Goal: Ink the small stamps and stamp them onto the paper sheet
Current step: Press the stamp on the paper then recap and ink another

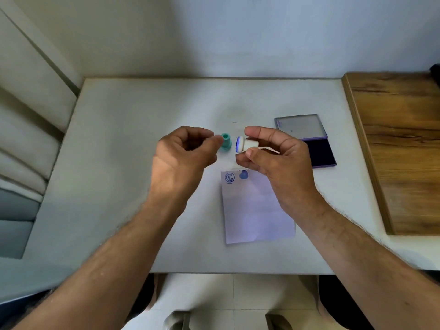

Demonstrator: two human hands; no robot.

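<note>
A: Where is the white stamp [246, 144] now?

B: In the right hand [273, 160], pinched between thumb and fingers, above the table [119, 139] and just past the top edge of the paper [257, 210]. Its long axis lies almost level, inked blue face turned left toward the other hand.

A: And the left hand [183, 156]?

B: Loosely curled, fingertips drawn together near the teal stamp [225, 141]. Whether it touches that stamp or only hovers beside it, I cannot tell. The teal one seems to stand on the table between the two hands.

A: So what does the next press turn on?

B: The tilt, I'd say. The face looks sideways, not down, so the stamp would need to swing upright, face to the paper. The paper lies nearer the person, below the right hand, which is the closer hand to it.

A: Any room on the sheet?

B: Two blue marks sit at its top left corner, a round one [229, 177] and a heart [243, 175]. The rest looks bare.

A: The ink pad [319, 151]?

B: Open, to the right, partly behind the right hand.
</note>
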